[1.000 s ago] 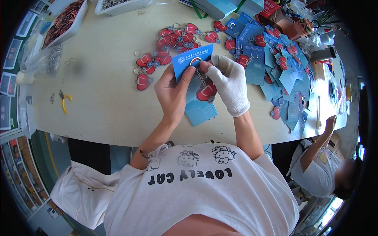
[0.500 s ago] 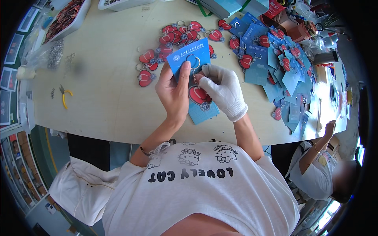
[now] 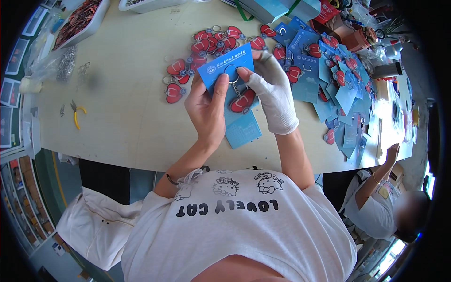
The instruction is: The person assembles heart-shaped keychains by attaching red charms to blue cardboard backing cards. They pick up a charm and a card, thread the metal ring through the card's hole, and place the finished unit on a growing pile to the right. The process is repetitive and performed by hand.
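Over the near middle of the table I hold up a blue card (image 3: 228, 60) with a metal ring at its middle. A red keychain charm (image 3: 242, 102) hangs from that ring by a short chain. My left hand (image 3: 208, 110) is bare and pinches the card's lower left part, thumb in front. My right hand (image 3: 276, 96) wears a white glove that leaves the thumb tip bare. Its thumb presses on the front of the card beside the ring, and its fingers go behind the right edge. Below lies a light blue card (image 3: 243, 130).
Loose red keychains (image 3: 174, 93) lie beyond my hands. A heap of blue cards (image 3: 306, 87) with charms spreads to the right. Yellow-handled pliers (image 3: 80, 117) lie at left, a white bin (image 3: 97, 21) at far left. Another person's arm (image 3: 376, 178) reaches in at right.
My right hand has let go of the charm's chain and moved up to the card's right side, thumb at the ring. The charm hangs free, shifted slightly right and up.
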A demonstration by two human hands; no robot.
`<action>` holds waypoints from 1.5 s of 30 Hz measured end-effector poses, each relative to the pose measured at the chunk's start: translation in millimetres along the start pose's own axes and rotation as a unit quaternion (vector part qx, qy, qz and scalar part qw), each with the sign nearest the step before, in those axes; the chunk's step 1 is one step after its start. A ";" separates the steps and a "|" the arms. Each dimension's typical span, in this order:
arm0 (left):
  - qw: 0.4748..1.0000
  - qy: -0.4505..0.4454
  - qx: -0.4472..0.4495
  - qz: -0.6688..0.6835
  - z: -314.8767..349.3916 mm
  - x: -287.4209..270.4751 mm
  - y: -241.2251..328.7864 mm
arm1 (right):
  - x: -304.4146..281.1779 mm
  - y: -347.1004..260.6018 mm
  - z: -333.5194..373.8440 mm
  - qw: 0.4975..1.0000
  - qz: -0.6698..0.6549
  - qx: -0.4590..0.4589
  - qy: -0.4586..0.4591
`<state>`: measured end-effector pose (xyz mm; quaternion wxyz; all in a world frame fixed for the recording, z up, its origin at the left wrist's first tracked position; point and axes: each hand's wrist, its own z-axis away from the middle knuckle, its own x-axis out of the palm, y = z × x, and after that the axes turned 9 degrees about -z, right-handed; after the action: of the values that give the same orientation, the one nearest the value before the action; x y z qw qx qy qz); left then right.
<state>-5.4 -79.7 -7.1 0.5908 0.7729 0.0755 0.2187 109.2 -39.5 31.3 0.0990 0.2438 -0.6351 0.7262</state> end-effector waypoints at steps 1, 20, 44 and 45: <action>1.000 0.001 -0.002 -0.001 0.1 -1.3 -1.9 | -1.4 -2.4 -1.4 0.999 0.041 0.026 -0.023; 0.926 -0.062 0.113 -0.356 -88.4 -67.1 -21.6 | -191.7 -70.2 21.9 0.904 0.213 -0.160 0.334; 0.882 -0.257 0.208 -0.336 -66.9 -6.5 26.4 | -22.4 3.2 -7.7 0.839 0.492 -0.229 -0.034; 0.892 -0.263 0.185 -0.318 -61.8 -9.8 25.5 | -23.5 3.3 -4.0 0.859 0.478 -0.180 -0.034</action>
<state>-44.2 -36.4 27.3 0.4738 0.8320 0.1979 -0.2099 127.0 -32.2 16.8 -0.2395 -0.0869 -0.7962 0.5488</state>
